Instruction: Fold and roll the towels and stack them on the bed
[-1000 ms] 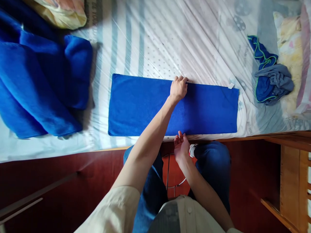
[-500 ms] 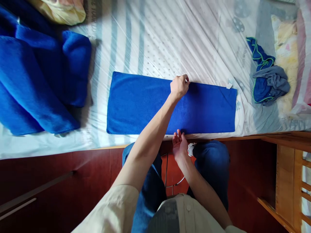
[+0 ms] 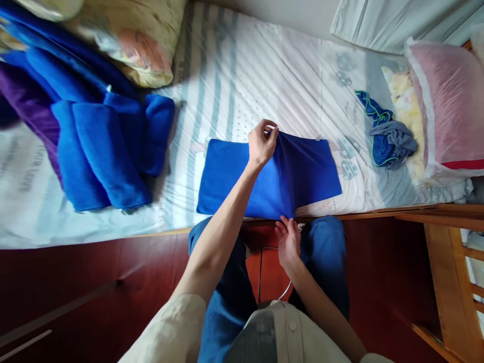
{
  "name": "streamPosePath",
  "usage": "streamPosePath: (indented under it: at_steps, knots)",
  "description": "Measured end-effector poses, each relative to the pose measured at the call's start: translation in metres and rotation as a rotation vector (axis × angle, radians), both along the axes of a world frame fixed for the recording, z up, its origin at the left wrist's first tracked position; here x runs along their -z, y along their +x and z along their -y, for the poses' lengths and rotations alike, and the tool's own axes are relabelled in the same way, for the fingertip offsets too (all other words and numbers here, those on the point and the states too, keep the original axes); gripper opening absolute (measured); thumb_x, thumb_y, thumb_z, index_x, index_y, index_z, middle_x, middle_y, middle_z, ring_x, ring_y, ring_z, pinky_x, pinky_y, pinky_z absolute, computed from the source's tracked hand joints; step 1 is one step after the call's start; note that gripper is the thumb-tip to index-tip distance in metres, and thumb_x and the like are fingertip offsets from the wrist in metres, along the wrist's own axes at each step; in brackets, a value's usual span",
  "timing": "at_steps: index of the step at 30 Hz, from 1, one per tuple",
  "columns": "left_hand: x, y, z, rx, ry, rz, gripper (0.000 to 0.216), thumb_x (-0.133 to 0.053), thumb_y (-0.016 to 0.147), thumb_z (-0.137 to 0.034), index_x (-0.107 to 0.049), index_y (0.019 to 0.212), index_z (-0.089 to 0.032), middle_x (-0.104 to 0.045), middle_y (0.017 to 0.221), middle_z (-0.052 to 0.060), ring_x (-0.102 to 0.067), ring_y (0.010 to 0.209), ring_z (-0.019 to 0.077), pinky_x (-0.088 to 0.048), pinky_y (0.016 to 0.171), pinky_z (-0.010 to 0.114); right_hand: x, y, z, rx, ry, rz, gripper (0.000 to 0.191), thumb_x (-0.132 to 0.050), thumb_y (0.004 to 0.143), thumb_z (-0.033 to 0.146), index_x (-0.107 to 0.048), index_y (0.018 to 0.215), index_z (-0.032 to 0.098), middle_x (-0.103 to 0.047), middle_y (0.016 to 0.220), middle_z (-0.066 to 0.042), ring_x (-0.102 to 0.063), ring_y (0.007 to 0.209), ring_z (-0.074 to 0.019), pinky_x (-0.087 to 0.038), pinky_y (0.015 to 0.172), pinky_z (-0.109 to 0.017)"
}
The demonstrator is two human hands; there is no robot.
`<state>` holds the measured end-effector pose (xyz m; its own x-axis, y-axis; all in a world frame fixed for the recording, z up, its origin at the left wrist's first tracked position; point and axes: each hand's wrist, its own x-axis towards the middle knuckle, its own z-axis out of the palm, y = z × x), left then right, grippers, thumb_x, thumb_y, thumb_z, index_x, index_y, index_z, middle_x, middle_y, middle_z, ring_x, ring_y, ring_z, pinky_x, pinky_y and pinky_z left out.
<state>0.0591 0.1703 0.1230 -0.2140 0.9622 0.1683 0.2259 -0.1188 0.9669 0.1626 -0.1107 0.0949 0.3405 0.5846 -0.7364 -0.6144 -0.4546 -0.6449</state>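
Head view: a bed (image 3: pixel 257 60) is seen from its near side, with both hands of the seated person held over its near part
Blue cloth: a long blue cloth (image 3: pixel 227 176) is laid along the near edge of the bed, at the middle; its left part is spread flat, its middle is raised into a ridge running from far to near, and its right part is sloped down to the sheet
Left hand: the far edge of the cloth is gripped narrowly by the left hand (image 3: pixel 263 142), thumb and fingers drawn together at the top of the ridge
Right hand: the right hand (image 3: pixel 288 242) is held palm up at the near end of the ridge, fingertips touching the near edge; whether the cloth is pinched there cannot be told
Left side: a heap of blue fabric (image 3: pixel 98 146) is piled well apart from the cloth, with a yellow pillow (image 3: pixel 151 45) beyond it
Right side: a crumpled green-edged cloth (image 3: pixel 382 146) is bunched with a grey cloth (image 3: pixel 403 138), near a pink pillow (image 3: pixel 449 101)
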Motion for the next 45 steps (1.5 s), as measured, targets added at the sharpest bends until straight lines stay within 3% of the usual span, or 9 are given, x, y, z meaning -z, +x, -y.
streamPosePath:
  at_steps: [7,11,18,24,31,36,41,45]
  knots:
    - [-0.055,-0.044,0.082,-0.134,-0.075,0.196,0.036,-0.074,0.086,-0.054,-0.062,0.09,-0.02,-0.063,0.073,-0.002,-0.063,0.06,0.0111,-0.055,0.058,0.022,-0.043,0.04,0.035,-0.2,0.192,0.335,0.057,-0.072,0.08,0.077,-0.061,0.08,0.022,-0.068,0.081,-0.003,-0.062,0.07,-0.0141,-0.055,0.069,-0.028]
    - [-0.081,-0.073,0.133,-0.132,-0.095,0.201,0.041,-0.075,0.081,-0.059,-0.063,0.087,-0.02,-0.063,0.07,-0.001,-0.064,0.06,0.0126,-0.056,0.058,0.024,-0.074,0.069,0.04,-0.271,0.341,0.675,0.055,-0.066,0.086,0.076,-0.065,0.084,0.021,-0.065,0.085,-0.004,-0.062,0.077,-0.0167,-0.054,0.073,-0.029]
    - [-0.143,-0.11,0.173,-0.164,0.049,0.036,0.043,-0.086,0.068,-0.057,-0.074,0.082,-0.018,-0.075,0.084,0.005,-0.07,0.08,0.0178,-0.054,0.064,0.024,-0.141,0.119,-0.008,-0.246,0.569,0.819,0.053,-0.07,0.083,0.071,-0.064,0.074,0.019,-0.053,0.063,0.001,-0.049,0.063,-0.0138,-0.045,0.059,-0.027]
    - [-0.191,-0.102,0.186,-0.16,0.154,0.232,0.05,-0.097,0.054,-0.052,-0.079,0.083,-0.015,-0.077,0.082,0.006,-0.069,0.077,0.0156,-0.058,0.072,0.027,-0.184,0.142,-0.039,-0.164,0.78,0.719,0.049,-0.084,0.076,0.061,-0.067,0.098,0.021,-0.07,0.08,-0.002,-0.061,0.072,-0.0146,-0.053,0.069,-0.027]
    - [-0.214,-0.097,0.199,-0.187,0.132,0.238,0.054,-0.101,0.042,-0.045,-0.081,0.085,-0.019,-0.077,0.078,0.003,-0.068,0.075,0.0163,-0.061,0.075,0.03,-0.211,0.16,-0.033,-0.253,0.833,0.772,0.044,-0.087,0.077,0.054,-0.075,0.105,0.022,-0.077,0.093,-0.006,-0.073,0.09,-0.0206,-0.061,0.084,-0.033]
    - [-0.228,-0.096,0.214,-0.166,0.07,0.187,0.049,-0.101,0.037,-0.042,-0.081,0.077,-0.021,-0.077,0.077,0.003,-0.068,0.074,0.0166,-0.06,0.068,0.028,-0.222,0.17,-0.021,-0.294,0.801,0.781,0.048,-0.091,0.071,0.056,-0.081,0.102,0.021,-0.081,0.097,-0.008,-0.075,0.09,-0.0223,-0.064,0.085,-0.037]
    - [-0.238,-0.101,0.232,-0.085,-0.021,0.167,0.042,-0.099,0.038,-0.039,-0.079,0.071,-0.023,-0.076,0.072,0.003,-0.065,0.066,0.0167,-0.055,0.058,0.028,-0.236,0.182,-0.005,-0.359,0.774,0.746,0.046,-0.096,0.066,0.053,-0.083,0.096,0.021,-0.082,0.097,-0.008,-0.077,0.091,-0.0226,-0.065,0.085,-0.036]
    - [-0.242,-0.108,0.24,-0.032,-0.08,0.159,0.035,-0.096,0.045,-0.036,-0.079,0.072,-0.023,-0.071,0.063,0.002,-0.059,0.054,0.0126,-0.042,0.048,0.024,-0.246,0.186,0.004,-0.393,0.764,0.676,0.042,-0.096,0.067,0.052,-0.083,0.093,0.021,-0.082,0.094,-0.007,-0.077,0.091,-0.0226,-0.064,0.086,-0.037]
